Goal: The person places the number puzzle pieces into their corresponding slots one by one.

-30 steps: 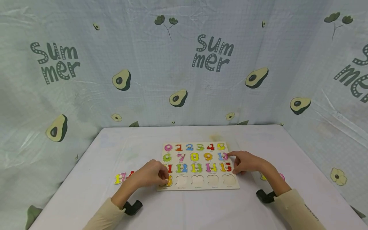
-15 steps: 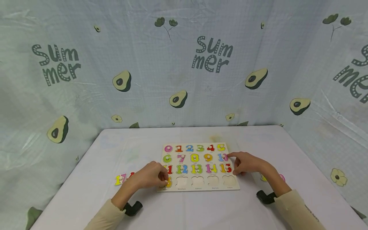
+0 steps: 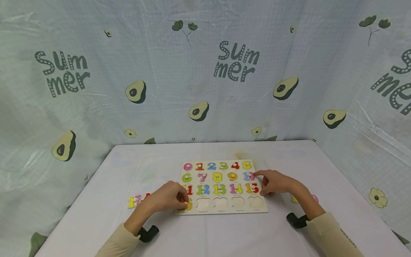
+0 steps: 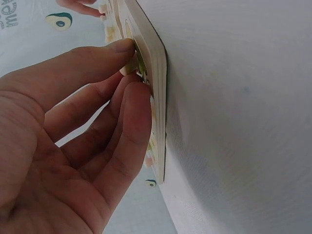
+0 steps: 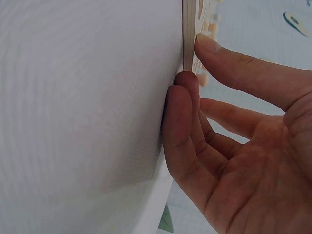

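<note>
A wooden number puzzle board [image 3: 212,212] lies on the white table with colourful knobbed numbers in its upper three rows. At its lower left corner my left hand [image 3: 168,196] pinches the number 16 piece [image 3: 189,204] between thumb and fingers, which partly cover it. In the left wrist view, the fingertips are right at the board's face, beside its thick edge [image 4: 158,63]. My right hand [image 3: 275,182] grips the board's right side. In the right wrist view, the thumb [image 5: 209,45] lies on the top face and curled fingers [image 5: 179,109] meet the edge.
Several shaped recesses [image 3: 238,202] show bare wood in the bottom row. Left of the board lie a number 17 piece [image 3: 135,201] and a red piece [image 3: 147,195], partly behind the left arm. A yellow-green piece [image 3: 294,199] and a pink piece [image 3: 315,198] flank the right forearm.
The head view has tilted slightly, so the scene sits a little lower. Both hands stay in place on the piece and the board.
</note>
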The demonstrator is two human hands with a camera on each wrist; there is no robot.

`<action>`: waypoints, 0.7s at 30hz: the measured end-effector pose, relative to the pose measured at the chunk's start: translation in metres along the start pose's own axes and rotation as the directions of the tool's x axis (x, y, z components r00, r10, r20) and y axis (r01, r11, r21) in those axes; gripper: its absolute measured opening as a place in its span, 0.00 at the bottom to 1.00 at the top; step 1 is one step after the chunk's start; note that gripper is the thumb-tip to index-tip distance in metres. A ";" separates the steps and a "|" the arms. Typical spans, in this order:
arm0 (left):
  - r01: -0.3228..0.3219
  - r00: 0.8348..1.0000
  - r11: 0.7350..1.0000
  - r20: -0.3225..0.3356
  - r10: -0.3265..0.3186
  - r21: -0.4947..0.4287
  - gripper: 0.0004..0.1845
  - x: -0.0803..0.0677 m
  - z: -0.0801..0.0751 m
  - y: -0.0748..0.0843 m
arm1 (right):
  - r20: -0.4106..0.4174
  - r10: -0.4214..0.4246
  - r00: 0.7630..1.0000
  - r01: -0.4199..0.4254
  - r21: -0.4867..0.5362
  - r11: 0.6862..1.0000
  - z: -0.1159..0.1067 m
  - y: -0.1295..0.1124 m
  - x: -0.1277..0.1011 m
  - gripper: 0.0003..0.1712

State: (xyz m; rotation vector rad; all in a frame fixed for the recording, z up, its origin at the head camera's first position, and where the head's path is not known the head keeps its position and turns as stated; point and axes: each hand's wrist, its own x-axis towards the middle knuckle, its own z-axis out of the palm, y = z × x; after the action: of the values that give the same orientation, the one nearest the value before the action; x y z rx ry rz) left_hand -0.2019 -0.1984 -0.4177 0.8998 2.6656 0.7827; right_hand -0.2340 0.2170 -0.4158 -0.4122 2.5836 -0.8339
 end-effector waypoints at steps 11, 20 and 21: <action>-0.027 0.999 0.999 0.039 0.026 0.020 0.03 -0.001 -0.004 0.002 | -0.001 0.008 1.000 -0.008 -0.005 1.000 0.001 -0.001 0.000 0.44; -0.005 1.000 0.999 0.026 0.004 0.034 0.04 -0.005 -0.009 0.009 | -0.004 0.014 1.000 -0.014 -0.007 1.000 0.000 -0.003 0.000 0.44; -0.014 1.000 0.999 0.017 0.013 0.040 0.04 -0.006 -0.011 0.010 | -0.003 0.013 1.000 -0.013 -0.008 1.000 0.000 -0.002 0.000 0.44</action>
State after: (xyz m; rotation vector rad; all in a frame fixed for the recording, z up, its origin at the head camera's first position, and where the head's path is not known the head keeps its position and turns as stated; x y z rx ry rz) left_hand -0.1963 -0.1999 -0.4030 0.9308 2.6725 0.7246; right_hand -0.2333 0.2152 -0.4145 -0.3968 2.5903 -0.8208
